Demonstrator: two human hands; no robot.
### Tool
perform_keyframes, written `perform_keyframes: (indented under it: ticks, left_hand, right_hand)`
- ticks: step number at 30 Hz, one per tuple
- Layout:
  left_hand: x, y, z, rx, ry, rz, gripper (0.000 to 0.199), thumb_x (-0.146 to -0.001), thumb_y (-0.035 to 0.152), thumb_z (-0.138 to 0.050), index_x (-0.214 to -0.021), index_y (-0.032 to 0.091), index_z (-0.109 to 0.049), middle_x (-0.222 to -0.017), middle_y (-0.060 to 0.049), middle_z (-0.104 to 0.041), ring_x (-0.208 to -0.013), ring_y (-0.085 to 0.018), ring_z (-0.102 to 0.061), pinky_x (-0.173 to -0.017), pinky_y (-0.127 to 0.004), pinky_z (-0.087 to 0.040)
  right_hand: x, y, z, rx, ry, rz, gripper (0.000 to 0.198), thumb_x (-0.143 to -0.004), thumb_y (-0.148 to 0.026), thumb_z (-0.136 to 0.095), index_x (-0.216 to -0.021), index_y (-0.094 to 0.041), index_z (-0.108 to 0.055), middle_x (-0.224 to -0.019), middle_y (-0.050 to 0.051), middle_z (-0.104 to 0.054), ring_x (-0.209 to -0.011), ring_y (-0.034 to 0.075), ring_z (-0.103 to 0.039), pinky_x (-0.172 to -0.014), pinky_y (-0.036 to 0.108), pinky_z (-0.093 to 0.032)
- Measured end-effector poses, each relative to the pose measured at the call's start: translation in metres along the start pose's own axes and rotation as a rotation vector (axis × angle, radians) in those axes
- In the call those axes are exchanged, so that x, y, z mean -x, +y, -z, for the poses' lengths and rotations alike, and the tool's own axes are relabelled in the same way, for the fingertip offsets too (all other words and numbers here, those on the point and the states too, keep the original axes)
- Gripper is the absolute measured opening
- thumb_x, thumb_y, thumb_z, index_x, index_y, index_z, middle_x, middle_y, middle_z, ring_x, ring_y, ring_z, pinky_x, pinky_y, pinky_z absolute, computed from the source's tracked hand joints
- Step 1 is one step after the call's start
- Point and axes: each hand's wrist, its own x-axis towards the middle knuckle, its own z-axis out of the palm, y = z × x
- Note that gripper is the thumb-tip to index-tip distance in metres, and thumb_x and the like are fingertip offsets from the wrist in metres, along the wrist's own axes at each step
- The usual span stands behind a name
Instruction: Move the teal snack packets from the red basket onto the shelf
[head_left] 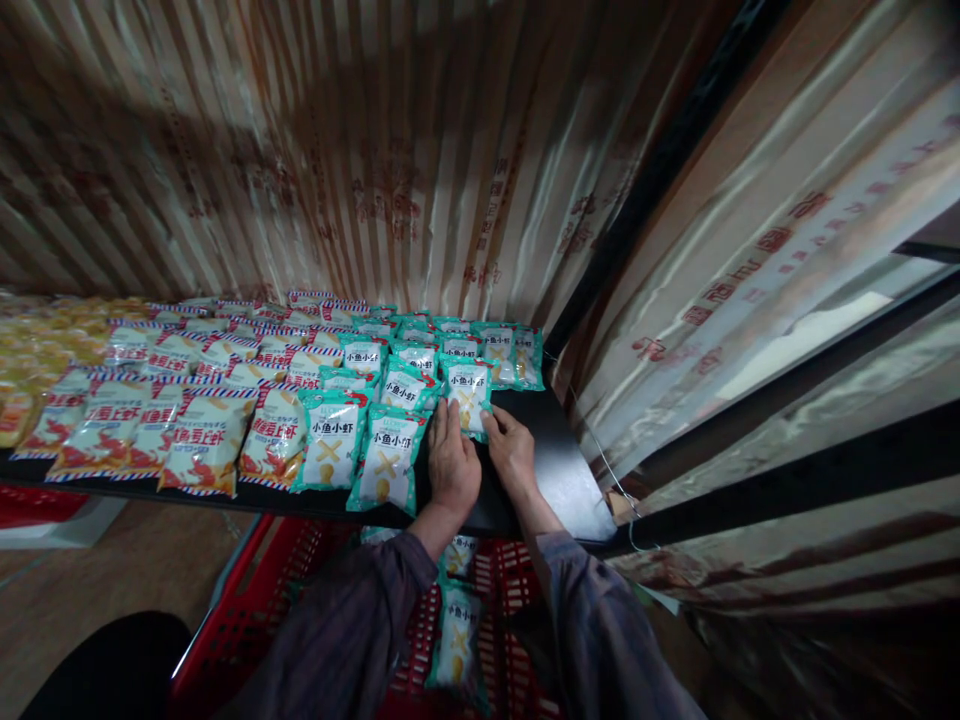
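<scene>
A green-and-white snack bag (466,385) stands on the black shelf board, between my two hands. My left hand (454,465) presses along its lower left edge with the fingers together and straight. At its lower right corner, my right hand (514,450) grips with bent fingers and thumb. Close by on the left are more green bags, such as a front-row bag (388,460) and the green bag beside it (328,440). Behind and to the right stand further green bags (497,352) in rows.
Red-and-white snack bags (206,440) fill the shelf (555,470) farther left, with yellow packs (45,340) beyond. Below the shelf edge is a red basket (255,610) holding a few green bags (457,635). A dark metal post (637,220) and plastic-covered, striped walls (420,150) border the shelf.
</scene>
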Motion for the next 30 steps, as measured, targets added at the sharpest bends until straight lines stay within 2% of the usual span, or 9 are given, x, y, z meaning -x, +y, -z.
perform_keyframes:
  ticks: [3, 9, 13, 20, 25, 30]
  left_hand:
    - [-0.001, 0.0, 0.0, -0.007, 0.001, -0.008, 0.057, -0.086, 0.011, -0.037, -0.143, 0.01, -0.041, -0.153, -0.013, -0.035, -0.141, -0.024, -0.033, -0.117, -0.042, -0.029]
    - [0.0, 0.001, 0.001, -0.04, 0.001, -0.015, 0.058, -0.085, 0.009, -0.038, -0.143, 0.007, -0.04, -0.152, -0.016, -0.035, -0.142, -0.026, -0.032, -0.117, -0.041, -0.029]
    - [0.001, 0.002, 0.0, -0.05, 0.017, -0.012, 0.058, -0.085, 0.009, -0.038, -0.142, 0.007, -0.04, -0.152, -0.017, -0.035, -0.141, -0.026, -0.032, -0.116, -0.042, -0.03]
    - [0.001, 0.002, 0.0, -0.074, 0.034, -0.005, 0.057, -0.085, 0.01, -0.039, -0.141, 0.008, -0.042, -0.152, -0.018, -0.035, -0.142, -0.027, -0.032, -0.115, -0.045, -0.03]
    - [0.001, 0.003, 0.0, -0.082, 0.017, 0.004, 0.057, -0.085, 0.011, -0.04, -0.142, 0.007, -0.041, -0.152, -0.02, -0.033, -0.142, -0.028, -0.03, -0.115, -0.045, -0.03]
    - [0.002, 0.0, -0.003, -0.058, 0.038, -0.004, 0.058, -0.084, 0.01, -0.041, -0.142, 0.011, -0.041, -0.153, -0.018, -0.033, -0.143, -0.027, -0.03, -0.115, -0.046, -0.03]
  right_hand:
    - [-0.001, 0.0, -0.002, 0.027, 0.016, -0.009, 0.043, -0.084, -0.046, -0.05, -0.106, -0.017, -0.073, -0.1, 0.009, -0.076, -0.093, 0.026, -0.068, -0.084, 0.034, -0.052]
    - [-0.004, 0.009, -0.007, 0.004, 0.036, 0.004, 0.05, -0.081, -0.045, -0.054, -0.122, -0.018, -0.064, -0.11, 0.009, -0.072, -0.097, 0.024, -0.067, -0.09, 0.037, -0.051]
    - [-0.007, 0.01, -0.008, 0.009, 0.023, 0.02, 0.05, -0.082, -0.044, -0.053, -0.124, -0.019, -0.063, -0.117, 0.009, -0.069, -0.102, 0.024, -0.065, -0.095, 0.038, -0.049]
    - [-0.008, 0.009, -0.009, 0.068, 0.015, 0.012, 0.046, -0.08, -0.042, -0.056, -0.118, -0.019, -0.067, -0.111, 0.01, -0.071, -0.099, 0.024, -0.066, -0.095, 0.04, -0.049]
    - [-0.01, 0.01, -0.011, 0.028, 0.044, 0.035, 0.053, -0.081, -0.044, -0.056, -0.127, -0.018, -0.061, -0.115, 0.01, -0.07, -0.099, 0.023, -0.066, -0.093, 0.039, -0.05]
    - [-0.013, 0.008, -0.013, 0.04, 0.014, 0.062, 0.055, -0.082, -0.045, -0.056, -0.13, -0.02, -0.058, -0.121, 0.01, -0.068, -0.105, 0.024, -0.064, -0.095, 0.04, -0.049]
